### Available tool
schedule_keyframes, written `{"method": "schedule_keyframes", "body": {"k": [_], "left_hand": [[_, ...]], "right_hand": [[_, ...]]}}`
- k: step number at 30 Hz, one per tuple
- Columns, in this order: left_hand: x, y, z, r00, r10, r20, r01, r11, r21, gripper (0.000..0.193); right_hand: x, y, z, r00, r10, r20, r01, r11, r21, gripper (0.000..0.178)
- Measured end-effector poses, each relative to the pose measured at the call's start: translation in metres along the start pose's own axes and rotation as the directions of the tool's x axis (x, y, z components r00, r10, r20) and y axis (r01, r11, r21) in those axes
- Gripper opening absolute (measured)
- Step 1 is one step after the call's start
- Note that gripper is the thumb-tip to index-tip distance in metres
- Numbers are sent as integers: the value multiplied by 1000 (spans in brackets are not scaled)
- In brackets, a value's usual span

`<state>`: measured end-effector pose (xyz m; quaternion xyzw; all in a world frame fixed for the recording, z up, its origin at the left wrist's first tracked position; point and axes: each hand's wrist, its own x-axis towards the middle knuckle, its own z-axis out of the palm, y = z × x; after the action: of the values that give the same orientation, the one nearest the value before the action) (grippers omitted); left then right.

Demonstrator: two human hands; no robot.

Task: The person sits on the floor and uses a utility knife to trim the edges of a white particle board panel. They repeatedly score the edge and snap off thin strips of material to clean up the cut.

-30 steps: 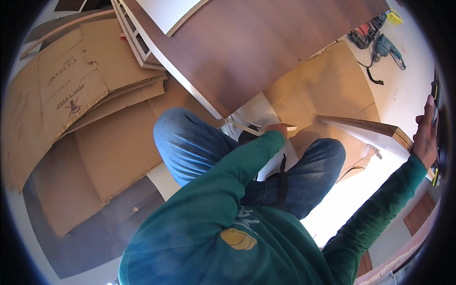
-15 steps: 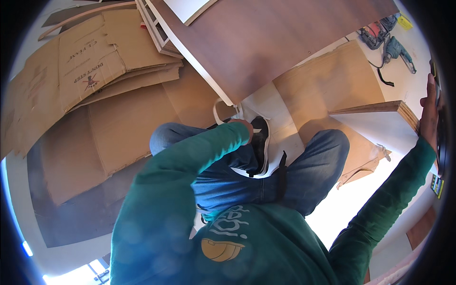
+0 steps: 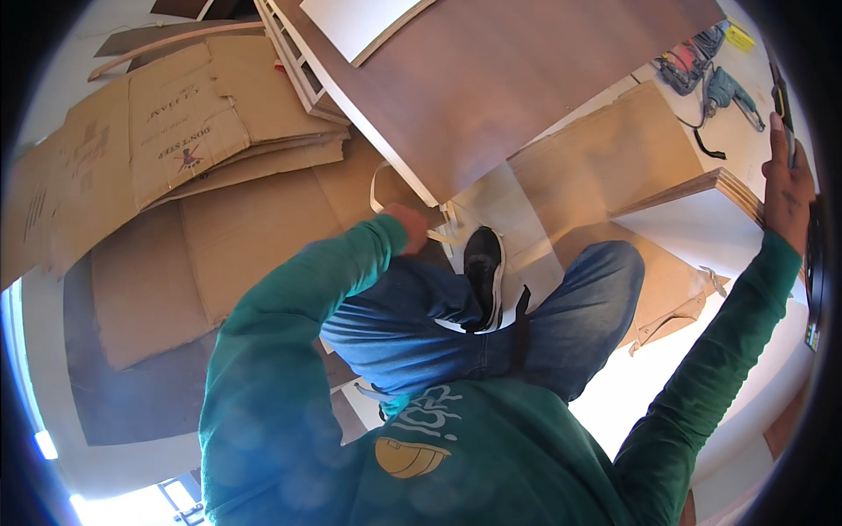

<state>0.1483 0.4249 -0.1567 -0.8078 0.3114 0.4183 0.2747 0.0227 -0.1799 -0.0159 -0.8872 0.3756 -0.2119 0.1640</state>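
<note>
My left hand (image 3: 408, 230) is closed beside the lower corner of a brown board (image 3: 509, 79). A thin cream strip (image 3: 375, 186) loops up behind the hand, and its pale end sticks out past the fingers on the other side. My right hand (image 3: 787, 197) is raised at the far right, next to a white panel (image 3: 702, 230) with layered brown edges. Its fingers close around a slim dark and grey object (image 3: 779, 92), too near the picture's rim to make out. My black shoe (image 3: 483, 267) rests between the board and my bent legs.
Flattened cardboard (image 3: 175, 131) is piled at the left, with more cardboard (image 3: 605, 158) under the panel. A teal corded drill (image 3: 732, 95) and a red and black power tool (image 3: 688, 66) lie at the upper right. A white board (image 3: 360, 22) rests on the brown one.
My left hand has moved left and slightly up, away from the shoe, and the strip shows beyond its fingers. My right hand has risen a little and closed around the dark object.
</note>
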Motion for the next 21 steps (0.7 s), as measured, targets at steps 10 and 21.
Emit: {"method": "schedule_keyframes", "body": {"k": [10, 21], "left_hand": [[46, 14, 20, 995, 2, -103, 43, 900, 434, 50], [81, 286, -156, 444, 29, -895, -852, 324, -412, 76]], "right_hand": [[-37, -47, -20, 994, -39, -101, 38, 999, -13, 72], [-67, -60, -30, 950, -22, -312, 73, 986, 153, 47]]}}
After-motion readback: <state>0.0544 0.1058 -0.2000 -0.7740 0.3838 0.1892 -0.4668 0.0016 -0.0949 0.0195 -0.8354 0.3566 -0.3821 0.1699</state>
